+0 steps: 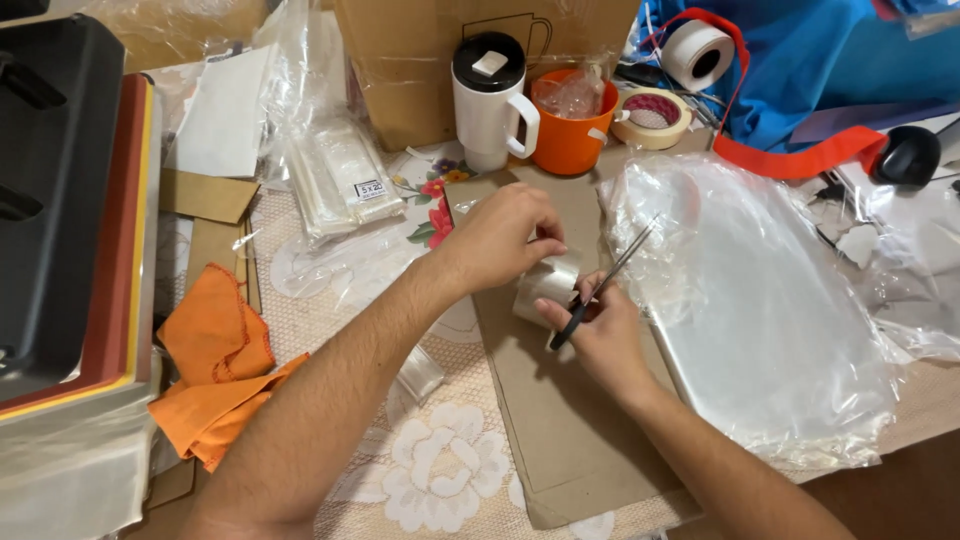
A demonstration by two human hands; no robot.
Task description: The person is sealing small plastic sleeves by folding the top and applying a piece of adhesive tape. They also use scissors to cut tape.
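My left hand (505, 235) grips the top of a roll of clear tape (548, 287) held over a brown cardboard sheet (560, 430). Just below it, my right hand (600, 335) steadies the roll's lower side and holds black-handled scissors (600, 285). Their thin blades point up and to the right, past the roll. Both forearms reach in from the bottom of the view.
A pile of clear plastic bags (760, 300) lies to the right. Behind stand a white lidded mug (490, 100), an orange cup (572, 125), two tape rolls (652, 117), and bag packs (345, 180). An orange cloth (215, 365) and a black case (55, 190) sit left.
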